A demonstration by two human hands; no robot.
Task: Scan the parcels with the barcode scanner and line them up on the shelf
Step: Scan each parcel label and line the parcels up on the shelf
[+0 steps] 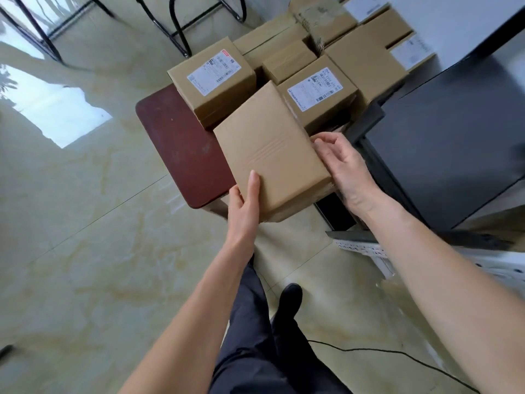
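Cardboard parcel (270, 155) in both hands; neighbouring white labels (213, 71) seemingly illegible

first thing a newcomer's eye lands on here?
The plain cardboard parcel at centre, its top face bare of any label, held between the left hand and right hand. Behind it, a stack of boxes crowds a dark red table, two showing white shipping labels.
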